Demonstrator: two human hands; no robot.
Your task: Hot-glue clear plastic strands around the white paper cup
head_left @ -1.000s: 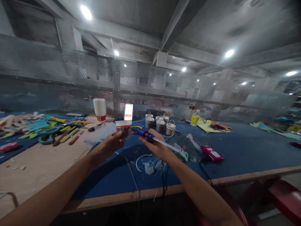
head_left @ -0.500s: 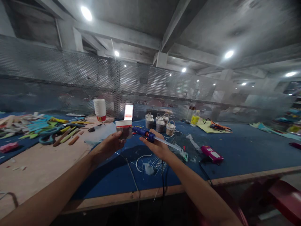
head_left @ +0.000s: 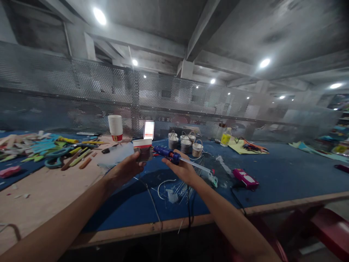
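Note:
My left hand is closed around a paper cup, white and red at the rim with a dark brown wrap below. A blue glue gun is gripped in my right hand, its nozzle pointing left at the cup's side; whether the tip touches the cup I cannot tell. From the gun's back end sticks a long clear glue stick. Beyond my right hand stand several small wrapped cups with looped handles.
A stack of paper cups stands at the back left, near blue-handled scissors and coloured strips. On the right lie a magenta device and yellow paper, with a yellow-labelled bottle behind. Thin strands litter the blue mat.
The cup in my left hand has turned or tilted slightly, so more of its brown wrap shows. My right hand with the glue gun has barely moved.

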